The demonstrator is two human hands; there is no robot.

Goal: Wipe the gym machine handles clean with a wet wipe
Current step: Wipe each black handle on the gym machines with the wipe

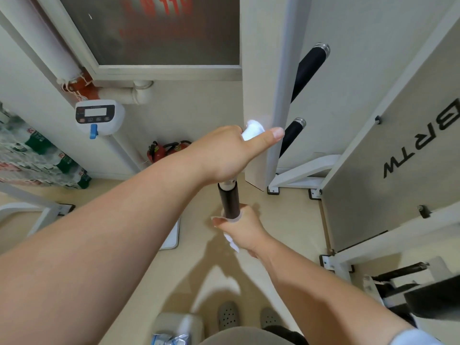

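Overhead of a pale floor, a dark handle (229, 200) runs between two bare hands: the left hand (224, 151) is closed around its far end with a bunched wet wipe (252, 130) showing bright white at the thumb, and the right hand (242, 229) is closed around its near end, a scrap of white wipe (232, 242) poking out below the palm. Both fists are wrapped tight, with only a short stretch of dark grip bare between them. As a judgement, the wiping of this handle is under way, with the middle stretch perhaps yet to be rubbed; two more black grips (308, 70) (291, 135) on the white machine frame (268, 95) beyond look untouched for now. Below lie a beige floor (139, 270), a pair of grey clogs (228, 317), stacked bottled water (37, 155) at left and red fire extinguishers (159, 150) by the wall.
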